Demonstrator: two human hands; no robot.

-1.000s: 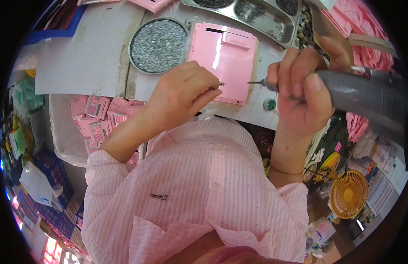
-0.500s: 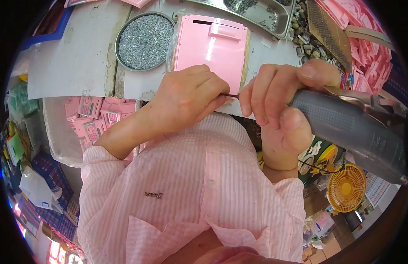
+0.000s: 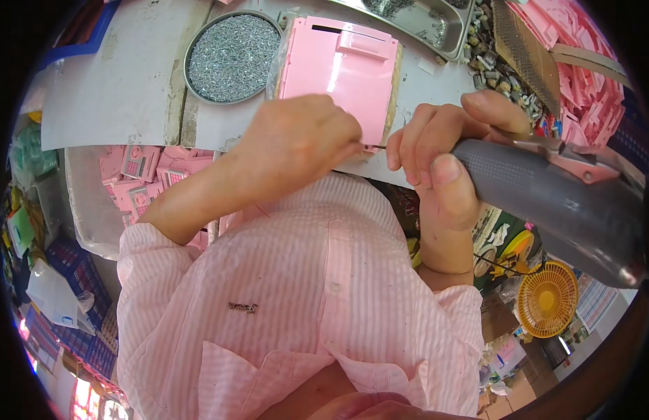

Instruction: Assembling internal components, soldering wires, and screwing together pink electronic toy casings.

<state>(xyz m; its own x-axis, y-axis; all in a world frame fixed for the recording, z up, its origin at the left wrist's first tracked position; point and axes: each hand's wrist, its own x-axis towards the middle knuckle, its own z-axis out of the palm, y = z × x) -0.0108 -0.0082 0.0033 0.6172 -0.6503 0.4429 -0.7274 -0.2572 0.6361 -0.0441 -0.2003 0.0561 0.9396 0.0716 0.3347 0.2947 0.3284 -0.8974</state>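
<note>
My right hand [image 3: 447, 157] is wrapped around a dark grey electric screwdriver [image 3: 541, 192], held sideways in front of my chest. Its thin bit points left, toward my left hand [image 3: 296, 143]. The fingers of that hand are pinched together close to the bit's tip; whatever they hold, perhaps a screw, is hidden. Just beyond both hands, a pink plastic housing panel [image 3: 338, 77] with a dark slot lies on the table. To its left stands a round metal dish [image 3: 233, 59] full of small silver screws.
A metal tray [image 3: 447, 31] with small parts sits at the far edge, beside many small motors [image 3: 482, 59]. Pink plastic pieces [image 3: 587, 98] pile up at the right. Below the table's left edge, a white bin [image 3: 90, 203] contains pink devices with keypads.
The left hand has shifted slightly away from me and is a little blurred. The screwdriver and right hand have moved a little to the left.
</note>
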